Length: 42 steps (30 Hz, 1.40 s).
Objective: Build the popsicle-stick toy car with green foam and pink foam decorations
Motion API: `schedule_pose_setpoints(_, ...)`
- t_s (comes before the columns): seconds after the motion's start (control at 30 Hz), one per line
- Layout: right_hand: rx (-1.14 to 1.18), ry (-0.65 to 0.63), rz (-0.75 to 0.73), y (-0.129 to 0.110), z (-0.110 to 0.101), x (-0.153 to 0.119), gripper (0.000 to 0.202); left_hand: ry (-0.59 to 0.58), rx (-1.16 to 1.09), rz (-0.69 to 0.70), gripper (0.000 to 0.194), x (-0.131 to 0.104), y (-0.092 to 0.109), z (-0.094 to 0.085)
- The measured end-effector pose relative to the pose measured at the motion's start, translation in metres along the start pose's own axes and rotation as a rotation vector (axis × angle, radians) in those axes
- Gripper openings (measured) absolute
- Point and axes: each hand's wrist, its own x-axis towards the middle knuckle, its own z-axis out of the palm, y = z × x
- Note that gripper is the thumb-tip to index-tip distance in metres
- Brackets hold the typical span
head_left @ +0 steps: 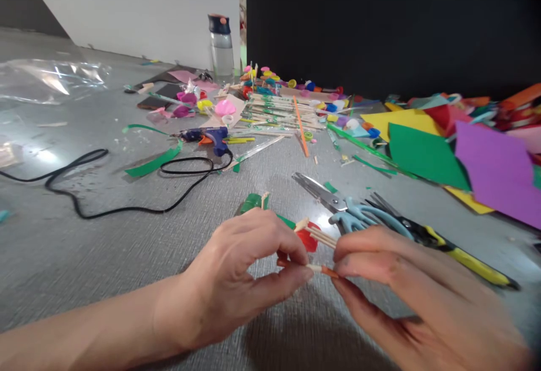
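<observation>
The slim orange-and-white strip point(315, 268) sits low in my view, over the worktop point(139, 252), bridging my two hands. Its long axis runs left to right, dipping slightly toward the right. The grip of my left hand point(249, 269) is a closed thumb-and-finger pinch on it, with one end poking out leftward; the grip of my right hand point(406, 281) is pinched on the orange right end, only a short pale stretch away. Thin wooden sticks point(322, 238) meet the right fingers just beyond; I can't tell whether they're held too.
</observation>
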Motion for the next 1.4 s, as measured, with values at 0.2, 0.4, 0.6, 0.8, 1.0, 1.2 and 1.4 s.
schedule_pose_setpoints(0.2,0.099,-0.064,0.053,0.0025,0.0012,0.0022,0.013,-0.013,-0.016,-0.012,0.003,-0.0009,-0.001,-0.0011)
schedule_pose_setpoints(0.4,0.231,-0.099,0.135,-0.0003,0.0016,0.0001,0.012,-0.021,-0.037,-0.045,0.004,-0.0004,0.0015,-0.0022)
schedule_pose_setpoints(0.6,0.213,-0.083,0.136,-0.0018,0.0047,0.0013,0.013,-0.017,-0.029,-0.05,0.005,0.0002,0.0038,-0.0036)
schedule_pose_setpoints(0.8,0.227,-0.066,0.113,-0.002,0.0054,0.0016,0.013,-0.021,-0.034,-0.055,0.005,0.0014,0.0038,-0.004)
schedule_pose_setpoints(1.0,0.225,-0.071,0.091,-0.0007,0.0055,0.0023,0.014,-0.031,-0.04,-0.049,0.004,0.001,0.0028,-0.0035)
schedule_pose_setpoints(1.2,0.232,-0.088,0.088,-0.0009,0.0044,0.0079,0.014,-0.036,-0.046,-0.052,0.004,0.0009,0.0034,-0.0036)
schedule_pose_setpoints(1.4,0.176,-0.048,0.097,0.0015,0.0003,-0.0019,0.014,-0.002,-0.11,-0.151,0.005,0.0007,0.0036,-0.0027)
